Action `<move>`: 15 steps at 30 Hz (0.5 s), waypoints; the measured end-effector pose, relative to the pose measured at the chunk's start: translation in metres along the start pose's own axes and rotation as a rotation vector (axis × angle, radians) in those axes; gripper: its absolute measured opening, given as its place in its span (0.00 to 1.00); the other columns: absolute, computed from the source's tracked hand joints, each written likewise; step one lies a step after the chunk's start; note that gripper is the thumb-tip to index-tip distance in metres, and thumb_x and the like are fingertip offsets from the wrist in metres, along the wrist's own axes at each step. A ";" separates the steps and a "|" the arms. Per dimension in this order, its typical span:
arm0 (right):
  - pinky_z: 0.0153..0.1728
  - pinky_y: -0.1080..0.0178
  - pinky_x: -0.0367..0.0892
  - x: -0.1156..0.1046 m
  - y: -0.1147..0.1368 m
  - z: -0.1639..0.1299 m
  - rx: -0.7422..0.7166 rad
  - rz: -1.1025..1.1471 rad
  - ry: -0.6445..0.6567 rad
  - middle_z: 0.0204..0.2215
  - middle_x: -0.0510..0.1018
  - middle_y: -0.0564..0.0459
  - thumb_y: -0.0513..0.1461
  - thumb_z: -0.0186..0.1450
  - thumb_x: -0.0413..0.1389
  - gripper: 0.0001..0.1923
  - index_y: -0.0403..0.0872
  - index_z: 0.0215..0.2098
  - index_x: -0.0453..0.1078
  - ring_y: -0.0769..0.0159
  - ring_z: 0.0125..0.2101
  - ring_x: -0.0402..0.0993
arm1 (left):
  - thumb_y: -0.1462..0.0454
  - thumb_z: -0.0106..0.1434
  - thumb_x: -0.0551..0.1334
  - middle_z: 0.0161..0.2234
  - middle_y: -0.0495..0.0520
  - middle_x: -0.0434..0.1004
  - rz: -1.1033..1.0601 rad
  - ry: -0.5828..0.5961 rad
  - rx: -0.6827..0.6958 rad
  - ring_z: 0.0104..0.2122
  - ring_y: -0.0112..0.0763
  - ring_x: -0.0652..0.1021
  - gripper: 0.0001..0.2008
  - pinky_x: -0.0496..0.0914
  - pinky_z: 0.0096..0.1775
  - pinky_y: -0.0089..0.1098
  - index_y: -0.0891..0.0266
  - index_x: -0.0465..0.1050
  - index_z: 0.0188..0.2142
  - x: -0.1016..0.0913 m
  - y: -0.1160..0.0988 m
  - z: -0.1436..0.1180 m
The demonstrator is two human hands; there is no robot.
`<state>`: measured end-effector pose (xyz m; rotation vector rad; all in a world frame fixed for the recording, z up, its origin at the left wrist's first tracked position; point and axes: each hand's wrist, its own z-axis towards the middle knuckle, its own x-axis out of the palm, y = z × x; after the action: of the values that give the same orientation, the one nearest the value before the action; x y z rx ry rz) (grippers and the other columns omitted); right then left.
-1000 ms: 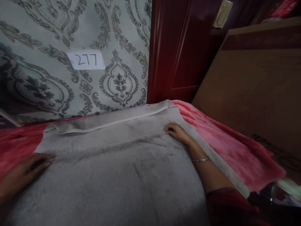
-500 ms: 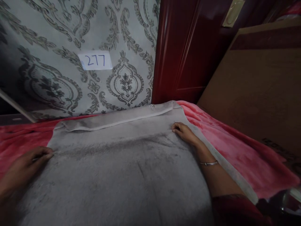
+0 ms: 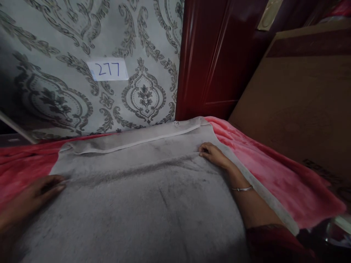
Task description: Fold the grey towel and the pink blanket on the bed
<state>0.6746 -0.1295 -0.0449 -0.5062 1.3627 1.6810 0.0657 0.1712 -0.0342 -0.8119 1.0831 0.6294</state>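
A wide grey towel [image 3: 131, 208] with a soft nap lies spread before me, its far end folded over and edged with a pale hem. At its left side my left hand [image 3: 35, 195] pinches the cloth between thumb and fingers. My right hand [image 3: 212, 155] has closed on the cloth towards the far right, fingertips pressed together. A shallow raised crease runs across the towel between the two hands. Small wrinkles spread from the right fingertips. Under the towel is a pink plush blanket [image 3: 263, 168], showing on both sides.
A patterned wall [image 3: 148, 95] bearing a paper label [image 3: 108, 69] marked 277 stands just beyond the towel. Right of it are a dark red door [image 3: 205, 54] and a large cardboard box [image 3: 296, 102] leaning close to the blanket.
My left hand has shifted slightly inward and nearer to me along the towel. The right hand keeps its place on the cloth. The whole view has moved a little.
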 end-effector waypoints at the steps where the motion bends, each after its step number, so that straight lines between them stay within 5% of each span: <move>1: 0.40 0.58 0.65 0.000 0.000 0.000 -0.005 0.003 -0.014 0.31 0.75 0.52 0.35 0.58 0.56 0.02 0.49 0.30 0.69 0.60 0.36 0.69 | 0.42 0.53 0.56 0.38 0.46 0.84 -0.064 0.018 -0.030 0.37 0.41 0.82 0.20 0.78 0.39 0.38 0.49 0.76 0.33 -0.002 -0.005 -0.001; 6: 0.41 0.57 0.66 -0.005 0.005 -0.004 -0.003 0.029 -0.033 0.31 0.75 0.51 0.38 0.59 0.55 0.01 0.49 0.29 0.67 0.59 0.35 0.69 | 0.40 0.47 0.60 0.31 0.45 0.82 -0.235 0.014 -0.143 0.35 0.44 0.81 0.20 0.76 0.43 0.41 0.49 0.75 0.27 -0.018 -0.032 -0.006; 15: 0.34 0.59 0.66 -0.014 0.003 -0.010 0.063 0.053 -0.046 0.30 0.75 0.51 0.46 0.60 0.54 0.09 0.49 0.31 0.69 0.60 0.31 0.70 | 0.29 0.42 0.57 0.31 0.52 0.79 -0.224 0.028 -0.196 0.35 0.41 0.77 0.37 0.73 0.41 0.36 0.58 0.74 0.29 -0.063 -0.080 -0.022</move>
<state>0.6770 -0.1443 -0.0352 -0.3961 1.4018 1.6771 0.0954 0.1046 0.0406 -1.0980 0.9478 0.5405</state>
